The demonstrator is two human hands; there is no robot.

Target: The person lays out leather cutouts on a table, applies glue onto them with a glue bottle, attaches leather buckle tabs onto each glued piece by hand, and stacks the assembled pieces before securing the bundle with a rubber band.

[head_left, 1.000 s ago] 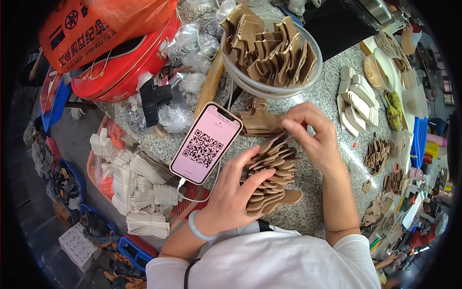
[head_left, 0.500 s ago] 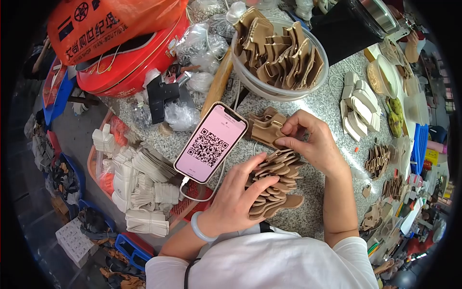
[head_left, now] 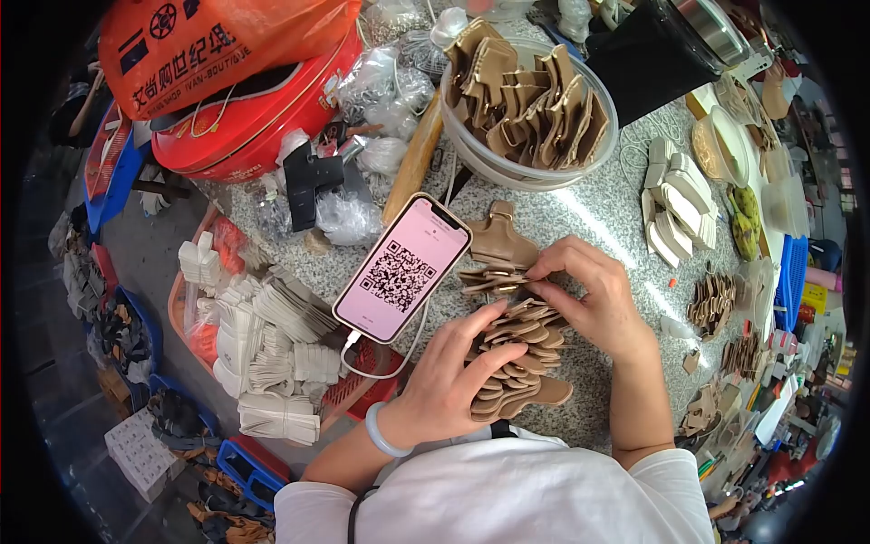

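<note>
1. On my feed, the left hand (head_left: 458,363) is wrapped around a thick stack of brown pieces (head_left: 521,349), its fingers closed over the pile, just in front of the white shirt (head_left: 507,485).
2. I see the right hand (head_left: 535,279) pinching the edge of a folded brown piece (head_left: 494,279) between thumb and fingertips, just above the stack.
3. Right behind that folded piece, I make out a flat brown piece (head_left: 503,236) lying on the speckled grey surface (head_left: 589,399). I cannot tell whether the two touch.
4. To the left of both pieces, I have a phone (head_left: 403,272) lying face up, a QR code on its screen and a white cable (head_left: 376,374) plugged into its lower end.
5. Farther back stands a clear tub (head_left: 517,174), packed with more brown pieces (head_left: 530,109) standing on edge; a wooden handle (head_left: 417,159) lies beside it.
6. Over on the right, well apart from the hands, I find a group of white pieces (head_left: 675,199) and, nearer the front, a row of small brown pieces (head_left: 711,304).
</note>
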